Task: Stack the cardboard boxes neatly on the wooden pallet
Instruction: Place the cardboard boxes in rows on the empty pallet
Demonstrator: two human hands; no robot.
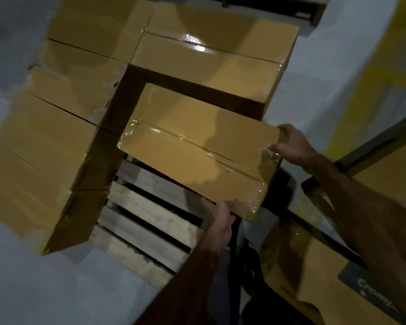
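Note:
I hold a taped brown cardboard box (197,148) above the bare slats of the wooden pallet (148,221). My left hand (219,219) grips the box's near bottom edge, fingers curled under it. My right hand (291,146) grips its right end, thumb on top. The box is tilted and hangs over the open corner of the pallet. Stacked boxes fill the pallet's left side (45,141) and far side (211,55), forming an L around the gap.
More cardboard boxes (314,273) lie at the lower right under my right arm, one with a dark printed label. Yellow floor markings (384,73) run along the right. Grey floor (33,289) surrounds the pallet. Another pallet edge shows at the top.

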